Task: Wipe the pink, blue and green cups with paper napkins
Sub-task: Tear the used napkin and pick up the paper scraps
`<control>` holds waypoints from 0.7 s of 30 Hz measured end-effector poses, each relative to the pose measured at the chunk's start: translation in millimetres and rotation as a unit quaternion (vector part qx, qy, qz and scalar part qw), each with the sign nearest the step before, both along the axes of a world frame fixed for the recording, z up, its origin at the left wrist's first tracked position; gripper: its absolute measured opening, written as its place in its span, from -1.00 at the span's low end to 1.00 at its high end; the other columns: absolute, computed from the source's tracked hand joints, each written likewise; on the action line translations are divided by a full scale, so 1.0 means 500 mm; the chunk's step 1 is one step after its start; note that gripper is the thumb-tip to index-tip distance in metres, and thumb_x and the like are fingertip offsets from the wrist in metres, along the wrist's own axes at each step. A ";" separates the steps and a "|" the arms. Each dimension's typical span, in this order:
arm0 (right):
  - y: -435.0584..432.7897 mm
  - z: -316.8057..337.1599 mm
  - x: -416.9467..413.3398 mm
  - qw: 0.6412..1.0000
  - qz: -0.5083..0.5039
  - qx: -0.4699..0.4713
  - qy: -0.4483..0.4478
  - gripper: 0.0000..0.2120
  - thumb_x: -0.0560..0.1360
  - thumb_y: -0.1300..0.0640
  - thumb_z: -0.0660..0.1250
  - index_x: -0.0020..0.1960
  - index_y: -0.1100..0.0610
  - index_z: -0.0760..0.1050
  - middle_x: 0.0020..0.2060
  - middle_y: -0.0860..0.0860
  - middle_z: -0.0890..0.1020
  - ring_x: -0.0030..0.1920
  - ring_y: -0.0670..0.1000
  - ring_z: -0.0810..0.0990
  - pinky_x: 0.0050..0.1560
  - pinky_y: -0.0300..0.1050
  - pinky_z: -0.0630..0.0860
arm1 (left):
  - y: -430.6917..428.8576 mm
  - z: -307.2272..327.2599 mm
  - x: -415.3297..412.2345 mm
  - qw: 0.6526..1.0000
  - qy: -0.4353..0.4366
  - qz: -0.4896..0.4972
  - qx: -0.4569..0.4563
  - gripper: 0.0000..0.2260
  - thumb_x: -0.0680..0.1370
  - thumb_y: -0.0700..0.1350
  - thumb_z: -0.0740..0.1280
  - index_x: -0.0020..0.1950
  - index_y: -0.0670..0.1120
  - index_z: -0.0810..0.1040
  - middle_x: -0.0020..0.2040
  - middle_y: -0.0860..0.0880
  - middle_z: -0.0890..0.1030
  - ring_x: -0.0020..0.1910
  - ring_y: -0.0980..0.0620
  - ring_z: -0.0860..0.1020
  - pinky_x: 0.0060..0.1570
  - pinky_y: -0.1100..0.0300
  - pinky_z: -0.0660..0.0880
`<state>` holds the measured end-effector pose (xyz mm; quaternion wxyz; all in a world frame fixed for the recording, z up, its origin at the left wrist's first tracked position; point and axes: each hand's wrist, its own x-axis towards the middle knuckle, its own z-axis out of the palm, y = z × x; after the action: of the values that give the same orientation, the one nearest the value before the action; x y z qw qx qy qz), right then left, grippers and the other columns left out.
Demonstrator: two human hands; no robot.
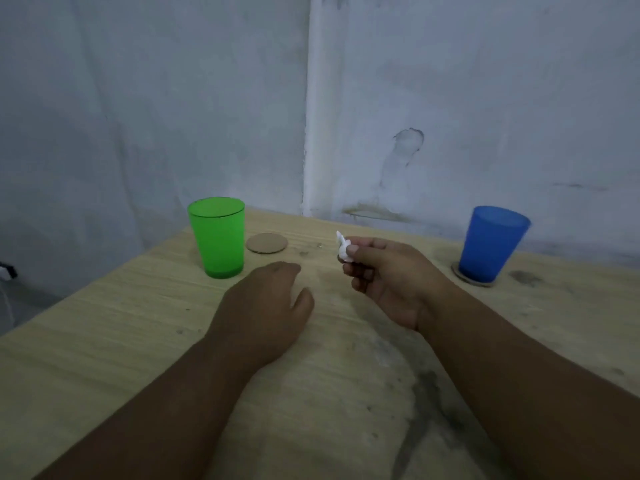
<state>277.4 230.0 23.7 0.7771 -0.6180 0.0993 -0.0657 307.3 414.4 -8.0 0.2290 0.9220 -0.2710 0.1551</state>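
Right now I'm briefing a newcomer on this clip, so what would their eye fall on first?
Two bright cups on the table: a green cup far left, beside a cardboard disc, and a blue cup far right, standing on another disc. Between them, the right hand pinches a small crumpled napkin; the left hand is relaxed beside it.

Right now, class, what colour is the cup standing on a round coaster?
Blue: the cup on its coaster, clearest in the head view.

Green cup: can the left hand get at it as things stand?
Probably yes. The left hand lies empty on the table just short of the green cup, bare wood between them; the cardboard disc sits off to the cup's side.
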 end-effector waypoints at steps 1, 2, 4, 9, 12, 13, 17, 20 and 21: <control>-0.008 0.003 -0.032 0.999 0.001 0.032 0.000 -0.87 0.53 0.29 0.34 0.04 0.21 0.62 -0.17 0.09 0.66 -0.26 -0.04 0.58 -0.21 -0.16 0.47 | -0.011 0.002 -0.019 1.000 -0.019 -0.014 -0.016 -0.63 0.59 0.07 0.26 0.36 0.00 0.52 0.32 0.02 0.58 0.27 0.02 0.52 0.17 0.09 0.48; -0.017 0.003 -0.062 0.999 0.001 0.055 -0.001 -0.84 0.53 0.30 0.33 0.08 0.23 0.61 -0.16 0.10 0.66 -0.25 -0.03 0.59 -0.19 -0.15 0.49 | -0.025 0.004 -0.041 0.999 -0.021 -0.028 -0.036 -0.66 0.58 0.05 0.28 0.34 0.02 0.55 0.28 0.05 0.60 0.23 0.04 0.54 0.14 0.10 0.50; -0.044 0.003 -0.127 0.996 0.001 0.084 -0.005 -0.80 0.53 0.31 0.33 0.14 0.26 0.60 -0.16 0.11 0.66 -0.23 -0.02 0.60 -0.17 -0.14 0.53 | -0.066 0.006 -0.095 0.996 0.010 -0.054 -0.073 -0.68 0.57 0.04 0.29 0.31 0.03 0.57 0.23 0.07 0.62 0.16 0.07 0.56 0.12 0.09 0.52; -0.141 0.009 -0.317 0.998 -0.052 0.042 -0.007 -0.85 0.51 0.34 0.30 0.02 0.21 0.61 -0.19 0.10 0.64 -0.26 -0.01 0.58 -0.20 -0.13 0.51 | -0.191 -0.003 -0.239 0.988 0.048 -0.133 -0.063 -0.67 0.54 -0.03 0.33 0.31 0.00 0.55 0.20 0.07 0.57 0.18 0.11 0.49 0.10 0.25 0.38; -0.220 0.012 -0.467 0.993 -0.106 -0.043 -0.008 -0.85 0.47 0.36 0.30 -0.11 0.17 0.60 -0.24 0.11 0.60 -0.32 0.00 0.52 -0.27 -0.11 0.43 | -0.284 0.004 -0.341 0.976 0.053 -0.204 -0.048 -0.67 0.55 -0.01 0.33 0.32 0.05 0.52 0.20 0.12 0.52 0.19 0.17 0.45 0.13 0.29 0.36; -0.242 0.013 -0.512 0.990 -0.125 -0.071 -0.007 -0.84 0.46 0.37 0.29 -0.16 0.16 0.59 -0.27 0.11 0.58 -0.34 0.00 0.50 -0.31 -0.11 0.41 | -0.311 0.007 -0.373 0.972 0.057 -0.224 -0.047 -0.67 0.56 0.01 0.32 0.33 0.07 0.50 0.21 0.13 0.51 0.19 0.19 0.44 0.15 0.29 0.37; -0.342 0.001 -0.734 0.954 -0.241 -0.179 0.021 -0.85 0.47 0.33 0.26 -0.21 0.18 0.55 -0.38 0.06 0.54 -0.39 0.01 0.44 -0.38 -0.10 0.34 | -0.454 0.007 -0.539 0.937 0.049 -0.345 -0.018 -0.65 0.56 0.03 0.31 0.35 0.04 0.49 0.25 0.13 0.51 0.24 0.18 0.40 0.17 0.31 0.31; -0.399 -0.014 -0.890 0.901 -0.345 -0.259 0.035 -0.91 0.50 0.24 0.34 -0.18 0.17 0.57 -0.45 -0.04 0.54 -0.43 -0.06 0.44 -0.38 -0.11 0.37 | -0.549 0.006 -0.661 0.906 0.043 -0.422 -0.009 -0.62 0.57 0.07 0.30 0.37 0.01 0.48 0.29 0.10 0.51 0.26 0.15 0.38 0.17 0.30 0.28; -0.417 -0.023 -0.940 0.876 -0.387 -0.287 0.034 -0.92 0.49 0.20 0.38 -0.18 0.14 0.58 -0.46 -0.06 0.54 -0.44 -0.08 0.45 -0.37 -0.13 0.38 | -0.576 0.005 -0.701 0.894 0.040 -0.445 0.000 -0.59 0.57 0.10 0.29 0.40 0.01 0.46 0.32 0.08 0.50 0.29 0.13 0.36 0.20 0.28 0.28</control>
<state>-192.7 21.6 12.2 0.4746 -0.7278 0.3333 -0.3660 -43.4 126.4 -5.5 0.2844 0.7101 -0.6441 -0.0001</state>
